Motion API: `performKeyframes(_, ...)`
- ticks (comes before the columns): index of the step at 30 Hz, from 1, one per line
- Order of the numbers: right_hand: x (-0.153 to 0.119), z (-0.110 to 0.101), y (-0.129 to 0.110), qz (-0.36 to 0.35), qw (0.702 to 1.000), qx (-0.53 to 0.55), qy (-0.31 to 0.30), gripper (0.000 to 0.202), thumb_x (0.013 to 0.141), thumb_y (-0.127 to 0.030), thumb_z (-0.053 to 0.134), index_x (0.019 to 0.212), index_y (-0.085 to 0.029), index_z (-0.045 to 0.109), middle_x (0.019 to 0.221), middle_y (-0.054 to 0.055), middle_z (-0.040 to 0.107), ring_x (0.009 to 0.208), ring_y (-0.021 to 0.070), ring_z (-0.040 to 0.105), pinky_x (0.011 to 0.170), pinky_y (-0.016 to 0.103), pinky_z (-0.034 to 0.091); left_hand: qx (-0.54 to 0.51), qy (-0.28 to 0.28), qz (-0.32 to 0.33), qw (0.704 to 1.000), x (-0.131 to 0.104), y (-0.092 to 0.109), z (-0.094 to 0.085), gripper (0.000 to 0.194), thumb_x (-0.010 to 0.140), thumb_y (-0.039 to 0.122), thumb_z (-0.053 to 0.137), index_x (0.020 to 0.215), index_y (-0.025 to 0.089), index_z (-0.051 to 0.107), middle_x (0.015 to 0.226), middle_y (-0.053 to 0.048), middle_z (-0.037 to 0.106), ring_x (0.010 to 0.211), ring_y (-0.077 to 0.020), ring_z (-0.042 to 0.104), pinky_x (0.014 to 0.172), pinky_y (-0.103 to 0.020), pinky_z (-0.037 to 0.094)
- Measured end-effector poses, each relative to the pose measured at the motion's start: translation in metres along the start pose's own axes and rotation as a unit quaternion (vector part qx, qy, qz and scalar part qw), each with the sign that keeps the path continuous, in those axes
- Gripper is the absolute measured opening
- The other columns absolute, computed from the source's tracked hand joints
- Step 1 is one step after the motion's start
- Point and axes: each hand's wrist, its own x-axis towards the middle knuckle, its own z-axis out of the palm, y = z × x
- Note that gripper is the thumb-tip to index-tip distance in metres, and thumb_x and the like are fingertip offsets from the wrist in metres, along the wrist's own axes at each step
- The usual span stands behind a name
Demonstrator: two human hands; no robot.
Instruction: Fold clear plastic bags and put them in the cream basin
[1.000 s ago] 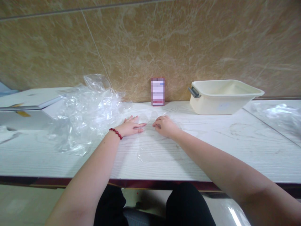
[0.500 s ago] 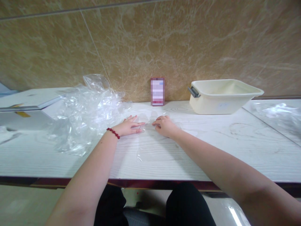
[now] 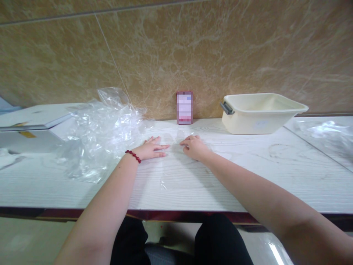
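A clear plastic bag (image 3: 176, 175) lies flat on the white wood-grain table (image 3: 275, 184), its outline hard to make out. My left hand (image 3: 152, 148), with a red bead bracelet (image 3: 133, 156) at the wrist, rests on the left part of this plastic, fingers spread. Opposite it, my right hand (image 3: 195, 148) touches the plastic with its fingertips. Its fingers are slightly bent, and a small gap shows between thumb and index finger. Nothing is visibly gripped by either hand.
A heap of crumpled clear plastic bags (image 3: 102, 136) is left of my hands, beside a white box (image 3: 33, 138). A phone (image 3: 184, 108) leans against the marbled wall. At the back right stands a cream plastic bin (image 3: 256, 123); more clear plastic (image 3: 331, 134) lies far right.
My right hand has shifted very slightly right and its thumb and index finger look a little less pinched. The left hand has barely moved.
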Motion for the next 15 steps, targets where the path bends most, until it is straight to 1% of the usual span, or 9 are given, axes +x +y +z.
performKeyframes(8,0.0001,-0.0002,-0.0005,0.034,0.999,-0.030,-0.030,0.032,0.072,-0.021,0.040,0.099,-0.027,0.057,0.103,0.004,0.051,0.097,0.0193,0.039,0.084,0.033,0.027,0.015,-0.012,-0.003,1.000,0.0014,-0.0012,0.0007,0.064,0.063,0.069,0.029,0.120,0.040,0.030,0.137,-0.002,0.003,0.121,-0.0356,0.002,0.093,-0.049,0.006)
performKeyframes(12,0.0000,-0.0022,-0.0004,0.056,0.998,-0.034,-0.008,0.031,0.072,-0.023,0.041,0.097,-0.026,0.059,0.104,0.006,0.050,0.098,0.0209,0.038,0.083,0.033,0.029,0.011,-0.016,-0.009,1.000,0.0004,-0.0010,0.0001,0.064,0.063,0.069,0.028,0.120,0.040,0.029,0.137,-0.001,0.001,0.121,-0.0357,0.001,0.093,-0.049,0.006)
performKeyframes(15,-0.0002,-0.0035,-0.0020,0.050,0.998,-0.025,0.003,0.030,0.074,-0.026,0.041,0.098,-0.028,0.058,0.105,0.005,0.049,0.098,0.0212,0.037,0.083,0.034,0.029,0.008,-0.019,-0.009,1.000,-0.0003,-0.0002,-0.0007,0.063,0.063,0.068,0.028,0.120,0.041,0.028,0.137,0.000,0.000,0.121,-0.0351,0.001,0.093,-0.048,0.006)
